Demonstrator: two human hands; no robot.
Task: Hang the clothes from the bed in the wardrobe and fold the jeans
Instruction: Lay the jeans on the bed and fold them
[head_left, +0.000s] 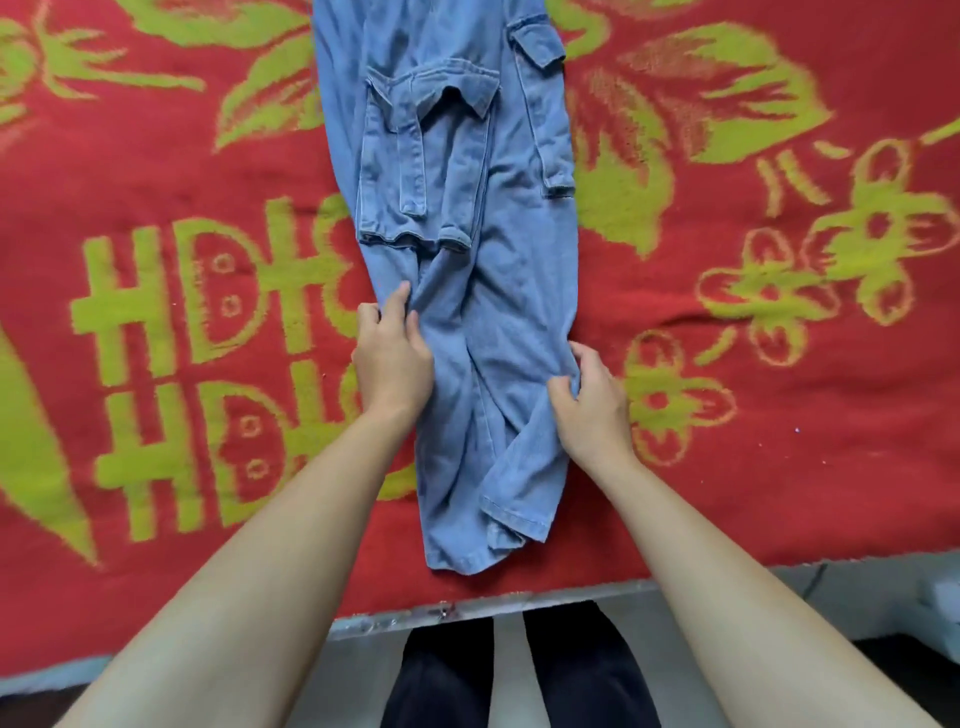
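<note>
The jeans lie lengthwise on the red and green blanket, legs stacked and hems nearest me, with the cargo pockets farther up. I expect this denim to be limp but weighty, creasing wherever I bunch it, and bulky at the pockets. My left hand pinches the left edge below the pockets, and my right hand pinches the right edge opposite. Lifting both edges together seems the surest hold.
</note>
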